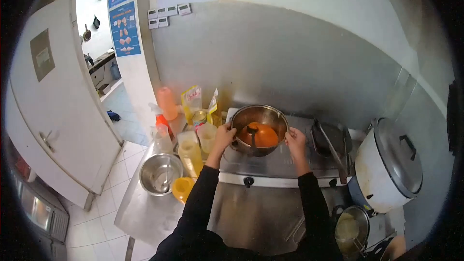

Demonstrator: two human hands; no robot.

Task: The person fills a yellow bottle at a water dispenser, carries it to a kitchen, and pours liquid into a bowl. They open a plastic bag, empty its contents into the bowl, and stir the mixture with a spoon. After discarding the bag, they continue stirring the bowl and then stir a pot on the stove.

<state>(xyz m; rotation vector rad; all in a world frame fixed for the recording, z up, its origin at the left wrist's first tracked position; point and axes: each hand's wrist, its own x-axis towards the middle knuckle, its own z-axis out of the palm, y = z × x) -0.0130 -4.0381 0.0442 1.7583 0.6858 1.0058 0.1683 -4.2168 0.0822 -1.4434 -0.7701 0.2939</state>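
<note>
A steel pot point(259, 108) of orange sauce point(267, 136) sits over the left part of the gas stove point(258, 166). A black ladle point(252, 137) leans in the sauce, its bowl end resting near the far-left side. My left hand point(223, 139) grips the pot at its left rim, fingers closed. On the opposite side, my right hand point(295, 143) pinches the pot's right edge. Close to my left hand stand a translucent plastic jug point(208, 136) and a squeeze bottle of yellow liquid point(190, 157).
A dark pan point(331, 140) with tongs across it occupies the stove's right side. Beyond it stands a large white lidded cooker point(382, 174). A steel bowl point(147, 183) holding a spoon is at left, near an orange-red spray bottle point(162, 121). A smaller pot point(365, 220) sits lower right.
</note>
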